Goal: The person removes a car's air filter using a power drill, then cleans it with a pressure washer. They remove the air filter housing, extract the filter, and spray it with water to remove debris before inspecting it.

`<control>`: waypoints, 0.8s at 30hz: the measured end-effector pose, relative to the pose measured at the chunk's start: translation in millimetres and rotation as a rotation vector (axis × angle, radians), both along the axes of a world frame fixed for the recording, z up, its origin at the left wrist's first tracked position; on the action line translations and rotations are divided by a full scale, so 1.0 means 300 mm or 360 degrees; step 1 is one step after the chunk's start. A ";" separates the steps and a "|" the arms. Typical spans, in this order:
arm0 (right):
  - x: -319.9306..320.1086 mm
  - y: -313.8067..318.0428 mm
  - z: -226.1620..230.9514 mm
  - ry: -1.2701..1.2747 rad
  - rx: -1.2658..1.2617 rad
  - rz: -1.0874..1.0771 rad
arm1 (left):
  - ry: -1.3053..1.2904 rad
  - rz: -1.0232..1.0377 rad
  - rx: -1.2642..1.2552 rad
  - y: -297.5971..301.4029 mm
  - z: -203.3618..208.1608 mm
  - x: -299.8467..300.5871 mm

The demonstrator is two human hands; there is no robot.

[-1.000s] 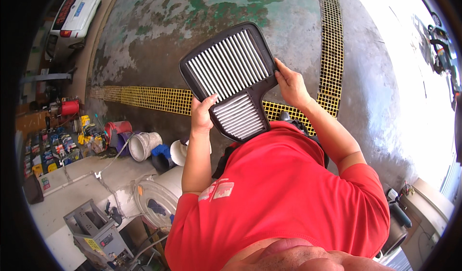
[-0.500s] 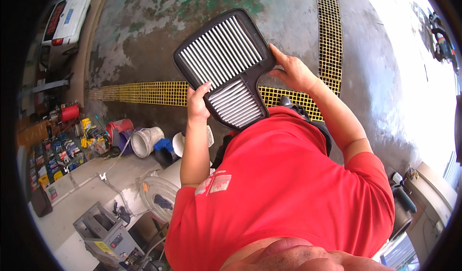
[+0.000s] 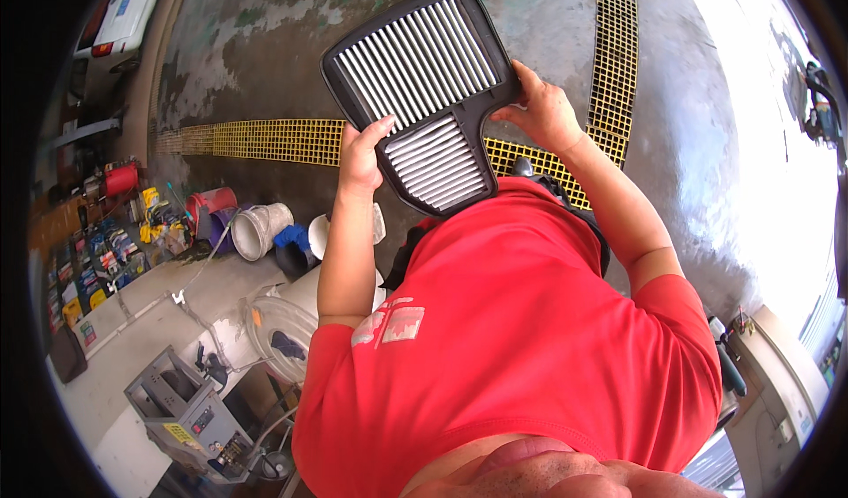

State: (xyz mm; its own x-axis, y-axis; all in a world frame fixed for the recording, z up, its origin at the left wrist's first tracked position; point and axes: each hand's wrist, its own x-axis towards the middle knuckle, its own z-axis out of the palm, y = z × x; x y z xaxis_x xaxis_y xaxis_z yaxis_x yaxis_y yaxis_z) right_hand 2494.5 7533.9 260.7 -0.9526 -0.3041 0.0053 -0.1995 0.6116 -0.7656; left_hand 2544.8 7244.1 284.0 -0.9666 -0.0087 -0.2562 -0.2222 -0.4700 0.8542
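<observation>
An air filter (image 3: pixel 415 65) with a black frame and white pleats is held up in front of me, its pleated face toward the camera. The pleats fill a large section and a smaller one below it. My left hand (image 3: pixel 363 156) grips the left edge, with its thumb over the face near where the two sections meet. My right hand (image 3: pixel 541 112) pinches the right edge near the upper section's corner. Fingers of both hands behind the frame are hidden. The filter's lower end is close to my red shirt.
Yellow floor grating (image 3: pixel 265 140) runs across the floor, and another strip (image 3: pixel 614 65) runs along the right. Buckets (image 3: pixel 260 231) and a crowd of bottles stand at the left. A grey machine (image 3: pixel 194 418) and a coiled hose (image 3: pixel 278 334) are at the lower left. A white car (image 3: pixel 128 12) is far left.
The filter and both hands sit slightly higher in view, still in the same grip. The surroundings have shifted a little as the camera moved.
</observation>
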 end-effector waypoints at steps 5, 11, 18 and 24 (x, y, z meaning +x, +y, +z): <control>-0.017 -0.033 0.040 -0.0073 0.0294 -0.0052 | 0.0011 -0.0012 -0.0081 -0.010 -0.016 -0.005; -0.001 -0.103 0.039 -0.0107 -0.0044 -0.0206 | 0.0051 0.0092 -0.0054 -0.007 -0.002 0.000; -0.023 -0.195 0.002 0.0040 0.0034 -0.0437 | 0.0221 0.0194 -0.0154 0.031 -0.032 -0.025; -0.019 -0.193 -0.118 0.0089 -0.0092 -0.0411 | 0.0284 0.0265 -0.0284 0.053 -0.056 -0.031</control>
State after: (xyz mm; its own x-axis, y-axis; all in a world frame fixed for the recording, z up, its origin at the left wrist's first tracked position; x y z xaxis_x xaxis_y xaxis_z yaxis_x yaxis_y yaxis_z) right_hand 2488.6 7476.0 225.3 -0.9964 -0.0485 0.0702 -0.0852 0.6031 -0.7931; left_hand 2535.5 7259.8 267.4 -0.9777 -0.2004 -0.0626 0.0064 -0.3264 0.9452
